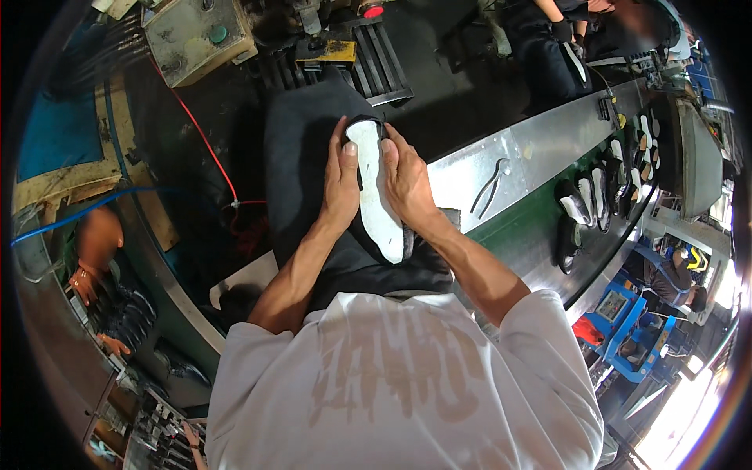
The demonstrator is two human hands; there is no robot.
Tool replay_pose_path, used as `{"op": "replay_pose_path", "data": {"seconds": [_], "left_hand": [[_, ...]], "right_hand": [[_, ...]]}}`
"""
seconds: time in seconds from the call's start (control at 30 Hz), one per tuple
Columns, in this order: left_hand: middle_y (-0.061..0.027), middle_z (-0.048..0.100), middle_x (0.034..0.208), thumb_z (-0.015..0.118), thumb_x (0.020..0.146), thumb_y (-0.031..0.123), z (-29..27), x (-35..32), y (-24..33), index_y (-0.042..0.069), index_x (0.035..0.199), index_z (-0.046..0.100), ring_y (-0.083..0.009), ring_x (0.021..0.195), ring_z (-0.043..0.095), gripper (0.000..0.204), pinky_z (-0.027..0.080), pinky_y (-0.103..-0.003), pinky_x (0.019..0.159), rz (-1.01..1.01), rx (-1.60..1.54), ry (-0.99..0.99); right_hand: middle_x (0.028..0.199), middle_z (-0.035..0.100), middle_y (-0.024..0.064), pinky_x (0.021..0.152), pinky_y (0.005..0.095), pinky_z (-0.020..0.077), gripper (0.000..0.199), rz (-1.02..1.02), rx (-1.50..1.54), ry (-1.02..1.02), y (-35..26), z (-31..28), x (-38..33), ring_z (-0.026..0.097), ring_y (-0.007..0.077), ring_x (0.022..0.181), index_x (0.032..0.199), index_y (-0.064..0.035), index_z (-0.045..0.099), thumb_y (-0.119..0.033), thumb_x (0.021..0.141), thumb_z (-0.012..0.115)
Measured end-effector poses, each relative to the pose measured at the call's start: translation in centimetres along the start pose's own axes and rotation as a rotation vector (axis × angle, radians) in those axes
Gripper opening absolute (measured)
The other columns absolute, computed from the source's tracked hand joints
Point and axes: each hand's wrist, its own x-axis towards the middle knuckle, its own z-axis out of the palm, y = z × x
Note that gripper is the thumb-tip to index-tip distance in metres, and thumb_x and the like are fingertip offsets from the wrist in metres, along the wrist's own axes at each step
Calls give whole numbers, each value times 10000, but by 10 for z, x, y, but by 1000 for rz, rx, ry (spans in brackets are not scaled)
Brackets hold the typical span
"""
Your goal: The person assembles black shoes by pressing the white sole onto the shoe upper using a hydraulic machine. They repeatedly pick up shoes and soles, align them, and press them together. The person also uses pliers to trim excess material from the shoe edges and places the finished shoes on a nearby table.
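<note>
A dark shoe upper [409, 239] lies sole side up along my thighs, its flat white insole board [376, 200] facing me. On its left side my left hand [341, 182] grips the edge, thumb laid near the far end of the board. My right hand [408, 182] presses in from the other side, fingers wrapped round the shoe's rim. Between both hands the far end of the shoe shows a black edge. To the right, a pair of pliers [491, 188] rests on the shiny metal ledge [540, 145].
A green conveyor belt [513, 231] with several dark shoes and white-soled pieces [601, 196] runs along my right. Ahead stands a machine with a grey control box [200, 39]. A red hose [202, 133] hangs at left. Other people work far right and left.
</note>
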Motion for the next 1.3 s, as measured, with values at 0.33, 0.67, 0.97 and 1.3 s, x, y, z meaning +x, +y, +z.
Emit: {"op": "replay_pose_path", "data": {"seconds": [0.33,0.67,0.97,1.3], "left_hand": [[-242,337,1695,529,1148,295,-8,-9,-1,15,1721,175,-307,1565,359,730,288,-408,1290,17,-30,-118],[-178,562,1513,671,1026,136,-6,15,23,-7,1599,444,-266,1345,572,633,451,-378,1145,-113,-179,249],[-161,801,1082,678,1019,135,-61,68,38,-26,1214,784,-278,1008,764,274,557,-345,934,59,408,117],[-207,763,1084,620,1043,73,-39,55,31,-46,1173,778,-355,989,747,236,574,-397,895,315,545,310]], "right_hand": [[1579,486,390,1221,439,397,677,94,213,-167,5,-7,-19,492,472,1498,1657,66,328,-340,1152,524],[1746,172,261,1151,609,508,852,-355,-606,-248,-20,-24,-91,337,553,1503,1569,-479,531,-279,832,908],[1728,196,290,1008,553,614,759,-550,-670,-290,-9,-43,-65,480,527,1358,1506,-469,606,-195,845,859],[1737,192,268,904,533,662,669,-624,-623,-229,20,-27,-63,476,559,1340,1487,-486,624,-246,895,821]]}}
